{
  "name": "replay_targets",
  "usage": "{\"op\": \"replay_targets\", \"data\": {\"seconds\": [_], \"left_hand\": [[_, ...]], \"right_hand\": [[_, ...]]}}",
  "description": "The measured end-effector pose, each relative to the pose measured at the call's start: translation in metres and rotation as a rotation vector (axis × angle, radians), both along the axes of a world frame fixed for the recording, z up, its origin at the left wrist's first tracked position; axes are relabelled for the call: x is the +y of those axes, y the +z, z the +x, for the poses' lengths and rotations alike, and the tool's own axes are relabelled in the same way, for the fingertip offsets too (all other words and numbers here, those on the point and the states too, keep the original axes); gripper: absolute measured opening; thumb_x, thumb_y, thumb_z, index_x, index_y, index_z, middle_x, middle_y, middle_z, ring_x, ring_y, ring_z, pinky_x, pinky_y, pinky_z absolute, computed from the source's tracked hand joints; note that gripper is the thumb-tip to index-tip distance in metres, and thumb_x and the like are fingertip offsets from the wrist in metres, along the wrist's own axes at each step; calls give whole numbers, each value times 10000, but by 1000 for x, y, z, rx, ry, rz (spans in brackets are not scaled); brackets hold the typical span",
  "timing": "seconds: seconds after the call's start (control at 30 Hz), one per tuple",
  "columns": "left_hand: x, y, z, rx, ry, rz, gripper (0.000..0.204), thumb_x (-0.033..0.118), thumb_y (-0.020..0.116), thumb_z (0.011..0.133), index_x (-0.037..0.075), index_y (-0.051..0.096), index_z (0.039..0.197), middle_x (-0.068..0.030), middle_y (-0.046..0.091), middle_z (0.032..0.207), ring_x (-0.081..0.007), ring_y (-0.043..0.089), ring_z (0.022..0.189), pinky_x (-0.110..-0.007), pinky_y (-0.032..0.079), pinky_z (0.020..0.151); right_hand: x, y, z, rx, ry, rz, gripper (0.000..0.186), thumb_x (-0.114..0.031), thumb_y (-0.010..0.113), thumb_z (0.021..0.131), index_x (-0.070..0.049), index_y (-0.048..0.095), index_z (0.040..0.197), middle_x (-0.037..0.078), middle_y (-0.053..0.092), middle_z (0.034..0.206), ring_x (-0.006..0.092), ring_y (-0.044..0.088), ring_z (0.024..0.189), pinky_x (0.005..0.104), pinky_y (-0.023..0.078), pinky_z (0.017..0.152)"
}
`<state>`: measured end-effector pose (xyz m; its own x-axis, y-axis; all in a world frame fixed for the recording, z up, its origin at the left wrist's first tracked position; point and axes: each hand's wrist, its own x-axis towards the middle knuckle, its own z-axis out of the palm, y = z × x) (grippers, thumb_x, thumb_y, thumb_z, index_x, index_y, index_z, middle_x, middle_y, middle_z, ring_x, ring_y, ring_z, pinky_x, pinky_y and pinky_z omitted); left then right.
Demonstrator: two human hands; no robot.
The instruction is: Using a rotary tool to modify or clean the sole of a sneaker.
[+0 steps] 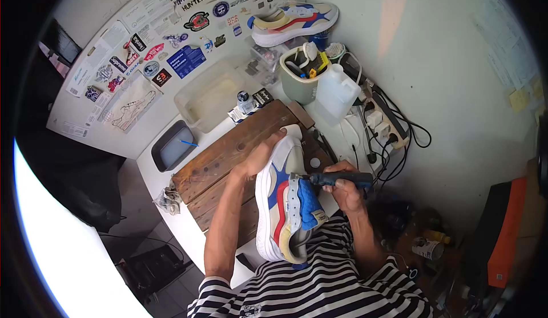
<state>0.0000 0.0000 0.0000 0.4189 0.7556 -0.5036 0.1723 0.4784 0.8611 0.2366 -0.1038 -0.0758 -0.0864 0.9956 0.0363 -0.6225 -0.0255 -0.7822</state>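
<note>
A multicoloured sneaker (278,172) in cream, blue, red and yellow with a white sole stands on its heel against my striped shirt, toe pointing away and no laces in it. My left hand (261,159) is closed around the toe end from the left, its fingertips hidden behind the shoe. In my right hand (346,191) is a black handheld tool with a thin metal tip, like a rotary tool (325,179). Its tip reaches the shoe's upper at the front end of the eyelet row, above the blue tongue (309,205). Whether it touches cannot be told.
Under the shoe lies a brown wooden board (222,152) on a white table. Around it stand a clear plastic tub (200,98), a dark tray (174,147), a small bottle (245,102), a green bin of tools (298,87), a white jug (337,95), a plugged power strip (379,121) and another sneaker (297,27).
</note>
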Motion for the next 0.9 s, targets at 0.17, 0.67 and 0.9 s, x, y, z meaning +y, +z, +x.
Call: {"op": "replay_targets", "data": {"seconds": [0.17, 0.67, 0.9], "left_hand": [[2, -14, 0, -16, -24, -11, 618, 408, 391, 1035, -20, 436, 1480, -129, 502, 1468, -200, 494, 1302, -294, 355, 1106], [1, -10, -1, 26, -8, 51, 593, 396, 375, 1038, -15, 472, 1455, -122, 533, 1431, -197, 504, 1277, -299, 340, 1112], [5, -25, -4, 50, 27, 133, 561, 351, 366, 1043, -14, 473, 1455, -122, 527, 1441, -194, 504, 1280, -299, 340, 1112]], "right_hand": [[-1, 4, 9, 3, 134, 132, 326, -142, 635, 825, 64, 603, 1075, 142, 633, 821, 173, 603, 687, 308, 513, 664], [-4, 16, -1, -36, 15, 52, 297, -143, 655, 820, 55, 615, 1037, 132, 627, 791, 165, 592, 675, 296, 497, 635], [-8, 13, 1, 8, 57, 98, 319, -139, 646, 824, 61, 595, 1068, 135, 626, 816, 168, 587, 688, 301, 502, 660]]}}
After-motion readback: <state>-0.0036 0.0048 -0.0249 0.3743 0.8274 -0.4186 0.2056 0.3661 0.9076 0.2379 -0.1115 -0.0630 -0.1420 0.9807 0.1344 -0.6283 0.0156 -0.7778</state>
